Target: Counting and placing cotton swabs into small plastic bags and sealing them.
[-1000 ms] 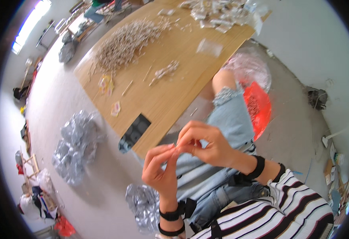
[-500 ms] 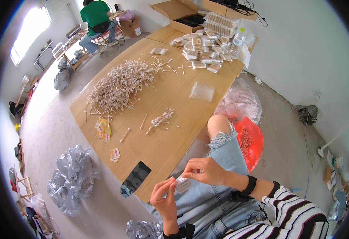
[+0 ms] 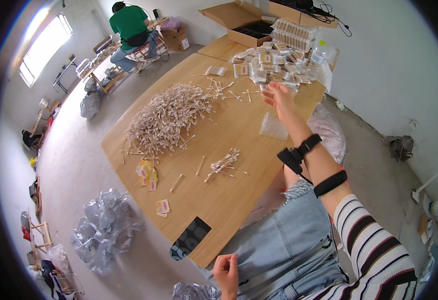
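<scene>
My right hand [image 3: 280, 100] reaches over the far right of the wooden table [image 3: 189, 200], its fingers stretched apart with nothing between them. It is just in front of a heap of small clear packets [image 3: 279, 62] of cotton swabs. A labelled packet [image 3: 242, 70] lies at that heap's left edge. My left hand [image 3: 225, 274] is curled closed above my lap, by the table's near corner; no object shows in it. A large pile of loose cotton swabs [image 3: 171, 117] covers the table's left middle. A smaller bunch of swabs [image 3: 225, 164] lies nearer me.
Clear empty boxes [image 3: 274, 126] lie beneath my right forearm. Small yellow-and-white cards [image 3: 147, 175] and a dark patterned flat object [image 3: 191, 238] are near the left edge. A bottle [image 3: 318, 54] and an open carton [image 3: 249, 32] stand behind. A person in green [image 3: 129, 25] sits far off.
My right hand has left my lap and swung out to the packet heap, now open. The small packet my hands held is gone from them; a packet appears at the heap's left edge.
</scene>
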`<action>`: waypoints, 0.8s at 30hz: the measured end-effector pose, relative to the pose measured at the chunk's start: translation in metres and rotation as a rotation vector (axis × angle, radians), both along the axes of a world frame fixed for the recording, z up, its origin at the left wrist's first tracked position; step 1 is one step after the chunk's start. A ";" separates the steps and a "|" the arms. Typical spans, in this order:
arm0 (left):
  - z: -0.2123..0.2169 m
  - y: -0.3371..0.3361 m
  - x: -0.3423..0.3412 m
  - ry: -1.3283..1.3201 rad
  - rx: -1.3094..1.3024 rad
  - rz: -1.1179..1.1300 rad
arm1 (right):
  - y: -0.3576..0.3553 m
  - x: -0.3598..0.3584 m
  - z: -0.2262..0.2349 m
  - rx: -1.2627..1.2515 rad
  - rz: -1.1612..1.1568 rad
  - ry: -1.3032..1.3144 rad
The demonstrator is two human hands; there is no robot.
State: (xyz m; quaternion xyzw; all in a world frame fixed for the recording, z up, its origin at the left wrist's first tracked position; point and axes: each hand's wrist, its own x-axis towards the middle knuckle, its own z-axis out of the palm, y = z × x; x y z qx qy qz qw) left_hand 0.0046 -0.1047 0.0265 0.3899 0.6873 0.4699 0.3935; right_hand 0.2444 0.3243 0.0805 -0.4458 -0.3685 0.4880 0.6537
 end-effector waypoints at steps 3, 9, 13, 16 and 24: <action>-0.006 -0.001 0.008 -0.020 -0.017 -0.021 | -0.018 0.005 -0.048 -0.127 -0.030 -0.368; 0.017 0.011 0.016 0.074 -0.006 -0.120 | -0.080 0.008 -0.111 0.166 -0.225 -1.382; 0.029 0.022 0.019 0.130 0.026 -0.155 | -0.071 0.014 -0.089 0.023 -0.008 -1.408; 0.039 0.032 0.028 0.153 0.043 -0.177 | -0.070 0.019 -0.088 -0.026 -0.045 -1.365; 0.044 0.028 0.037 0.138 0.075 -0.177 | -0.076 0.018 -0.087 -0.007 -0.109 -1.363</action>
